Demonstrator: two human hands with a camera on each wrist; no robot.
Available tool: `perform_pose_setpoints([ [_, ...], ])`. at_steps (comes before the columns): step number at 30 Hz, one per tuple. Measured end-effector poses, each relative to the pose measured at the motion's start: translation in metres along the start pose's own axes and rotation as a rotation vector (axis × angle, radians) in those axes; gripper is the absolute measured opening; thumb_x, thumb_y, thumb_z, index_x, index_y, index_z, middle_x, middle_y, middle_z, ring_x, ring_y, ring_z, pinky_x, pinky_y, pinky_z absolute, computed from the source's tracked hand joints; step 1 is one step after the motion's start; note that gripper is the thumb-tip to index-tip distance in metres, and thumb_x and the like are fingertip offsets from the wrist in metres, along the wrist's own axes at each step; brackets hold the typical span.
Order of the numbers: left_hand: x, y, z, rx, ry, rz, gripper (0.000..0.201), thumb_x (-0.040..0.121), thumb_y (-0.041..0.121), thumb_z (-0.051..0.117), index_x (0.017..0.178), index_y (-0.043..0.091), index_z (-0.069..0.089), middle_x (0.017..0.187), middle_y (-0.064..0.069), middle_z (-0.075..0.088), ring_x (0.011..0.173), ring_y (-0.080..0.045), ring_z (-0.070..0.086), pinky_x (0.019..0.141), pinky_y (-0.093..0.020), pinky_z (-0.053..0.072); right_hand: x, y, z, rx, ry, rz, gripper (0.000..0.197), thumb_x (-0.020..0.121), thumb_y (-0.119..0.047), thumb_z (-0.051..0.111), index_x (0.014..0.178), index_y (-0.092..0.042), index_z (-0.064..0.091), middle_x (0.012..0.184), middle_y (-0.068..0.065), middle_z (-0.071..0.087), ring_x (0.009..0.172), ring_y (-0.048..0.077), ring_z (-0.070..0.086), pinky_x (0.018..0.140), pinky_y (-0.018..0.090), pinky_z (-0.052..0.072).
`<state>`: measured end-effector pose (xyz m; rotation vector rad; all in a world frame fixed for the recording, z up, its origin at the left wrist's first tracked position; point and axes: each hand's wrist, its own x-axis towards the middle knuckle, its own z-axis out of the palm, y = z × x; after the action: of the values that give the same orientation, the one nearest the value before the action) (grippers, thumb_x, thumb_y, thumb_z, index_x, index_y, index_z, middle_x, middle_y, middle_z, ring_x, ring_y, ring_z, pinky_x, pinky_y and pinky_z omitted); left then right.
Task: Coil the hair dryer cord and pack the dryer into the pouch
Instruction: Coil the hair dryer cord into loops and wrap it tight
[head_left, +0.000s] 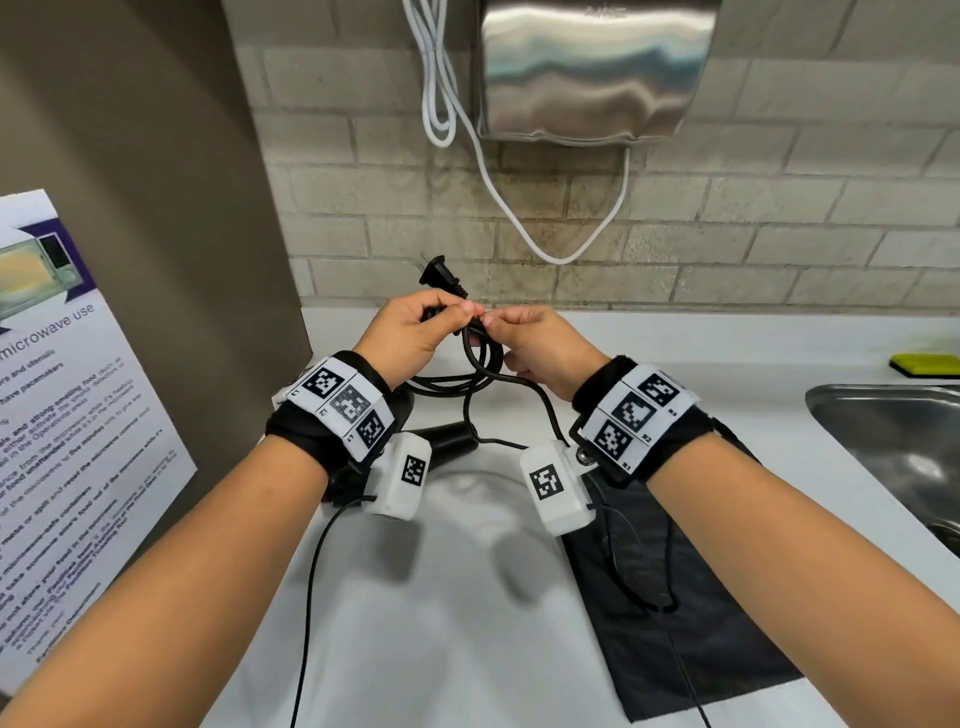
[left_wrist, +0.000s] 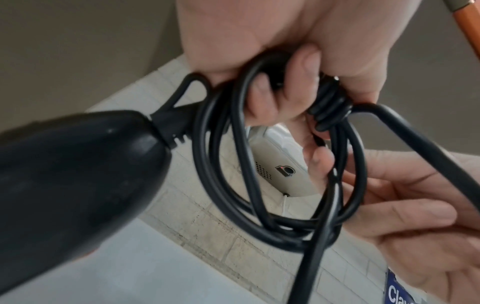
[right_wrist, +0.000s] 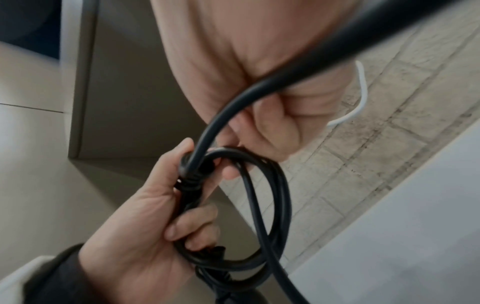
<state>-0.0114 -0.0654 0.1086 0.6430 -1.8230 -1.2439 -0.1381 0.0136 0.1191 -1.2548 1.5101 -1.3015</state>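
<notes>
While both hands grip — left hand (head_left: 410, 332), right hand (head_left: 540, 343) — one cord (left_wrist: 259, 218), several loops.

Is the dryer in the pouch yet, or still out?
Out. The pouch lies flat on the counter; the dryer sits beside it while both hands work the cord.

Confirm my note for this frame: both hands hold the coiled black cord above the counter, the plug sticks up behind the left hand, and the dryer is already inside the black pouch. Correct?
Not quite. The dryer is not in the black pouch: the head view shows it out on the counter, with the pouch lying flat beside it. The rest holds: left hand and right hand hold the coiled cord, plug sticking up.
</notes>
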Motion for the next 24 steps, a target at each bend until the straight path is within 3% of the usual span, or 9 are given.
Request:
perform_pose_setpoints([
  [2,0.001,-0.004,-0.001,0.009,-0.009,0.008,0.022,0.088,0.003,0.056,0.077,0.020,0.063,0.081,0.010,0.068,0.083,-0.012,0.059,0.081,-0.012,0.046,0.003,0.004,-0.002,0.001,0.009,0.025,0.017,0.095,-0.011,0.048,0.084,-0.017,0.059,0.082,-0.001,0.063,0.040,0.003,0.033,0.034,0.012,0.022],
  [4,-0.001,-0.002,0.000,0.003,-0.010,0.033,0.021,0.087,0.001,0.057,0.076,0.018,0.063,0.078,0.013,0.068,0.077,-0.001,0.063,0.076,-0.009,0.047,0.005,0.006,-0.005,0.052,0.029,0.035,0.011,0.092,-0.008,0.052,0.093,-0.011,0.063,0.082,0.002,0.062,0.043,0.004,0.039,0.035,0.013,0.030],
  [6,-0.003,-0.001,0.000,0.012,-0.003,0.049,0.017,0.085,0.000,0.059,0.078,0.014,0.063,0.070,0.015,0.069,0.069,0.007,0.063,0.072,-0.007,0.046,0.005,0.007,-0.007,0.146,0.035,0.017,0.012,0.089,-0.003,0.056,0.095,-0.005,0.065,0.074,0.002,0.060,0.040,0.002,0.041,0.038,0.014,0.036],
  [10,-0.007,-0.001,0.001,0.013,0.003,0.073,0.012,0.083,-0.002,0.061,0.091,0.006,0.064,0.064,0.022,0.068,0.068,0.009,0.063,0.071,-0.006,0.047,0.005,0.007,-0.009,0.163,0.014,-0.064,0.017,0.088,0.000,0.055,0.081,-0.014,0.063,0.054,-0.008,0.058,0.041,-0.001,0.046,0.043,0.015,0.045],
  [14,-0.009,0.002,0.001,0.120,0.052,0.091,0.010,0.083,0.003,0.063,0.092,-0.001,0.066,0.055,0.022,0.064,0.059,0.011,0.059,0.065,-0.003,0.043,0.007,0.006,-0.015,0.295,0.152,-0.119,0.024,0.094,0.001,0.044,0.077,-0.011,0.056,0.067,0.001,0.046,0.044,0.004,0.045,0.050,0.020,0.052],
  [17,-0.009,0.004,-0.001,0.142,0.090,0.075,0.009,0.085,0.007,0.062,0.089,0.000,0.066,0.052,0.015,0.062,0.054,0.011,0.057,0.062,-0.001,0.042,0.008,0.012,-0.035,0.381,0.252,-0.094,0.026,0.096,0.000,0.039,0.077,-0.010,0.053,0.071,0.002,0.047,0.049,0.009,0.046,0.050,0.022,0.051],
  [21,-0.007,0.006,-0.002,0.203,0.115,0.058,0.017,0.090,0.015,0.057,0.075,0.008,0.062,0.044,0.015,0.058,0.047,0.008,0.051,0.056,-0.001,0.036,0.005,0.039,-0.066,0.449,0.356,0.000,0.028,0.096,0.003,0.034,0.075,-0.007,0.050,0.069,0.005,0.045,0.039,0.008,0.050,0.047,0.022,0.052],
  [24,-0.004,0.002,-0.005,0.237,0.162,0.056,0.027,0.093,0.023,0.052,0.067,0.020,0.054,0.057,0.005,0.051,0.047,0.003,0.045,0.056,-0.007,0.034,0.004,0.069,-0.096,0.396,0.504,0.108,0.030,0.094,0.007,0.034,0.072,-0.006,0.049,0.068,0.007,0.045,0.034,0.007,0.050,0.044,0.021,0.052],
])
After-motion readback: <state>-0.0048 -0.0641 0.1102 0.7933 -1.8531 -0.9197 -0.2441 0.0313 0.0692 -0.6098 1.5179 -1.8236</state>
